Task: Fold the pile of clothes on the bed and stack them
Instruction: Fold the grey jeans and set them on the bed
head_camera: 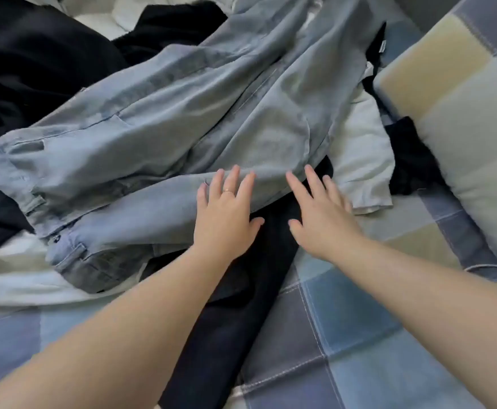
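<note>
The pale blue jeans (182, 128) lie sprawled across the top of the heap in the middle of the bed, waistband to your left, legs running away up and to the right, nothing folded yet. Your left hand (226, 211) rests flat on their near edge, fingers straight and fanned apart, gripping nothing. Your right hand (321, 219) is just beside it, fingers likewise straight and spread, tips at the denim's hem over the long dark garment (241, 335) that runs beneath toward you; whether it presses down, I cannot tell. My read: you're smoothing before the first fold, so sweep both palms outward along the legs, line the seams up, then lift the jeans clear so the dark piece doesn't drag along. A white garment (359, 149) pokes out on the right, black clothes (35, 69) bunch at far left. Stack on the bare checked bedspread (374, 335), short of the pillow (462, 113).
</note>
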Tool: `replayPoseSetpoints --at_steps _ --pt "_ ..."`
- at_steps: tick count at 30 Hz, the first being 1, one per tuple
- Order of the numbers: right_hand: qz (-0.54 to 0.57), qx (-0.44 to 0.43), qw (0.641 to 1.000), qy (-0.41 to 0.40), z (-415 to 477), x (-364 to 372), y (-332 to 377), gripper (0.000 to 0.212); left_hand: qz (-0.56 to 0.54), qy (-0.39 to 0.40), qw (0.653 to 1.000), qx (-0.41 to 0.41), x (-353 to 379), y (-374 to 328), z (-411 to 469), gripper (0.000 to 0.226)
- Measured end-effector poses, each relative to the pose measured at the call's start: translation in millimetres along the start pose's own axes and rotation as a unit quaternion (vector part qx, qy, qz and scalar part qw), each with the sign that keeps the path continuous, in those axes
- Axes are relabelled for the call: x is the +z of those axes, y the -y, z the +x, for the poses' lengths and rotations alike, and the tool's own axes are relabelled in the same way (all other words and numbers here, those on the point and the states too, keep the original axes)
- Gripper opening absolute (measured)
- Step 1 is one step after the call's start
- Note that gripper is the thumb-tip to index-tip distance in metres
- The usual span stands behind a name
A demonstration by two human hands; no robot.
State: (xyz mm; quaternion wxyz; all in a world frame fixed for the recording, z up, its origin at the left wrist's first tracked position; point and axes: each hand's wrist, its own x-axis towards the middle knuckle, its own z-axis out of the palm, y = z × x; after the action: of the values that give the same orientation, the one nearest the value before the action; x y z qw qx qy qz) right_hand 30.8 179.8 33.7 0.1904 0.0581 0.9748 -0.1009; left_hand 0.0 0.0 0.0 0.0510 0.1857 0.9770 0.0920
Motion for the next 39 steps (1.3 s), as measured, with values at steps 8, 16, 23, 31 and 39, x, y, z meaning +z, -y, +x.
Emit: replayPoseSetpoints --at_steps 8,16,23,31,39 --pt "-0.081 0.0 0.997 0.006 64 15 -6 0.092 -0.051 0.045 0.997 -0.018 23 18 38 0.028" --pt "-0.126 -0.028 0.99 -0.057 47 -2 6 0.052 -0.156 0.256 0.954 0.008 -64 68 -27 0.034" --pt "0.0 -0.087 0.996 -0.005 -25 -48 63 0.011 0.007 0.26 0.961 -0.097 -124 101 -96 0.011" --pt "0.133 -0.188 0.972 0.042 -158 -185 122 0.026 -0.255 0.117 0.959 0.029 -230 18 -142 0.056" --pt "0.124 -0.177 0.964 0.154 -281 -282 121 0.033 -0.354 0.195 0.914 -0.026 -391 -22 -205 0.033"
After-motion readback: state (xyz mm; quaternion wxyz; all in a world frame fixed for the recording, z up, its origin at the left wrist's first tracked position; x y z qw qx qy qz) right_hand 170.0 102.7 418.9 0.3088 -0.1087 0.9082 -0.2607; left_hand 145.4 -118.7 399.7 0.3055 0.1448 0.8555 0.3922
